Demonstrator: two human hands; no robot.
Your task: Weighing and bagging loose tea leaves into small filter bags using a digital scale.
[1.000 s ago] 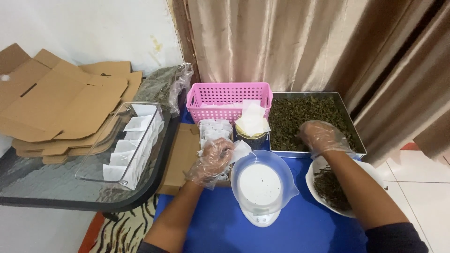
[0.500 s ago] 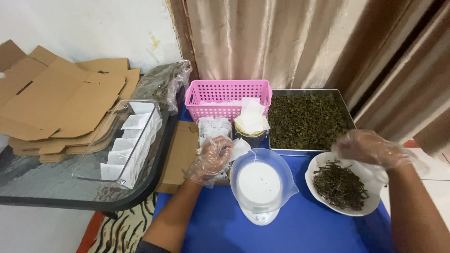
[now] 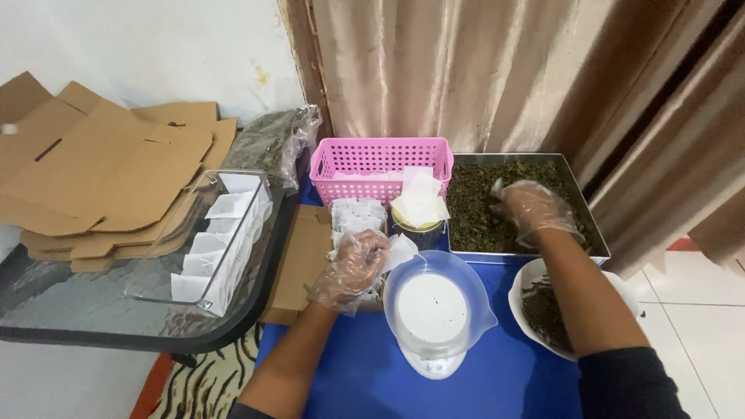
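Right hand point(image 3: 535, 211) is down in the metal tray point(image 3: 594, 233), gloved fingers curled together into the dried leaves point(image 3: 481, 206); whether it grips a pinch, I cannot tell, the glove hides the fingertips. The leaves lie directly under and to the left of that hand, and the tray's long side runs away from the person. Just behind the same forearm sits a white bowl point(image 3: 521, 283) holding more dark leaves. Left hand point(image 3: 353, 268), also gloved, is closed on a small white paper bag point(image 3: 400, 250), right beside the scale cup point(image 3: 438, 306), which is nearly empty, only specks inside. Ahead of the left hand: a stack of white bags point(image 3: 357, 213), then a pink basket point(image 3: 380, 159) with more. The right hand is clearly nearer the leaves.
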